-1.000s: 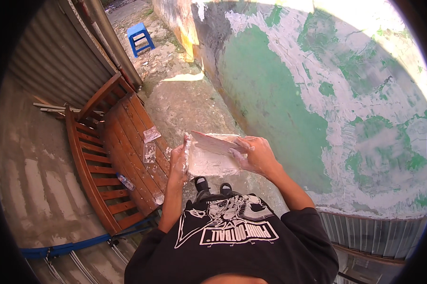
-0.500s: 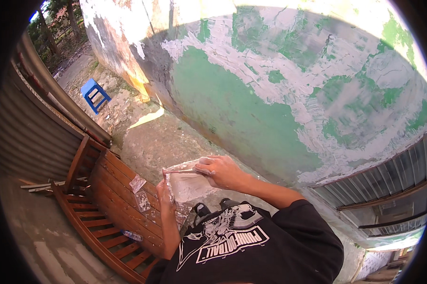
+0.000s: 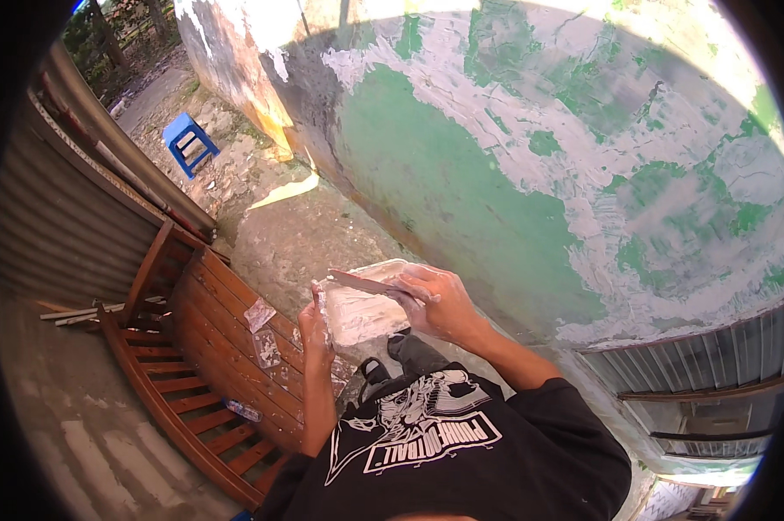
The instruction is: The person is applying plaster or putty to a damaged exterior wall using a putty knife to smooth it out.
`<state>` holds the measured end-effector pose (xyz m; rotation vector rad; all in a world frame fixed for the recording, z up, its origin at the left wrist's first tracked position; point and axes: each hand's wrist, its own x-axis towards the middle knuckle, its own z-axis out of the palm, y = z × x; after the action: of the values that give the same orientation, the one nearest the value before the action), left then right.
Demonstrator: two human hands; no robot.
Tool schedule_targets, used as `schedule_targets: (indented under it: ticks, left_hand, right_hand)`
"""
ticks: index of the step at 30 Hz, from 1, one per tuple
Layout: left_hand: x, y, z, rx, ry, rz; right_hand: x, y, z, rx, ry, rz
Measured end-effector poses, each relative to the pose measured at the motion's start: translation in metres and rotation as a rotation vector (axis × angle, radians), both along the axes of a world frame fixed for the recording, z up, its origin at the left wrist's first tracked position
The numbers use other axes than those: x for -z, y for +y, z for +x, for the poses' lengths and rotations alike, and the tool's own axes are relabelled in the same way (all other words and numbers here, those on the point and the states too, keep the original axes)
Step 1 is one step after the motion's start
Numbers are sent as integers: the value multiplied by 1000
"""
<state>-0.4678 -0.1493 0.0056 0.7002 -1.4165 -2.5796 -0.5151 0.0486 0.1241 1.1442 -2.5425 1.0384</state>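
Showing more face than a moment ago, the flat blade (image 3: 357,282), pinched in the right hand (image 3: 441,301), hangs over the tray (image 3: 388,268) clasped by the curled left hand (image 3: 315,328), suggesting pale paste (image 3: 359,319) being worked

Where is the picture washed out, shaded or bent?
Head view: sunlight bleaches the patchy green wall along its top; head view: the tray, left hand and right hand sit in shade; head view: the wooden bench looks bowed, probably lens distortion.
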Motion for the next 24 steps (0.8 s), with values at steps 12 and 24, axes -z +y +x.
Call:
schedule_targets:
  ticks: [12,24]
  left_hand:
    - [12,-22,-116,-54,-72,-41]
    - [9,-37,-230,-9,-54,-85]
  right_hand:
    - [64,-19,-136,82,-767,-946]
    - [86,-25,-224,165,-1070,-1295]
